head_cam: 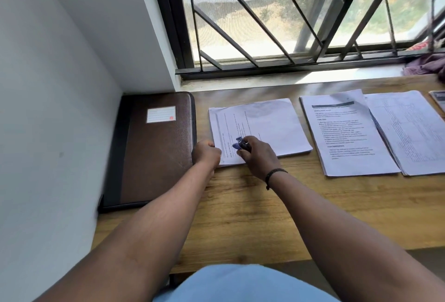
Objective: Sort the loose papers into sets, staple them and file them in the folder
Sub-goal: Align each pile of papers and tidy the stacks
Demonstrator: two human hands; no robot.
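A person sits at a wooden desk (240, 205) under a barred window, both bare arms reaching forward. Three sets of paper lie in a row. The left stack (269, 125), turned sideways, is the one being worked on. The left hand (206, 153) has its fingers curled over that stack's near left corner, gripping the sheets to keep them square. The right hand (256, 157) is wrapped around a small blue stapler (239, 145) resting on the same stack, just beside the left hand. The middle stack (346, 133) and the right stack (414, 133) lie well to the right, overlapping slightly at their edges. A closed brown folder (156, 150) lies flat at the left, touching the wall.

The step in hand appears to be stapling the first set — sorting looks done. Next, the stapler likely needs its mouth slid over the held corner and squeezed, the sheets kept aligned; whether a staple is already in cannot be told.
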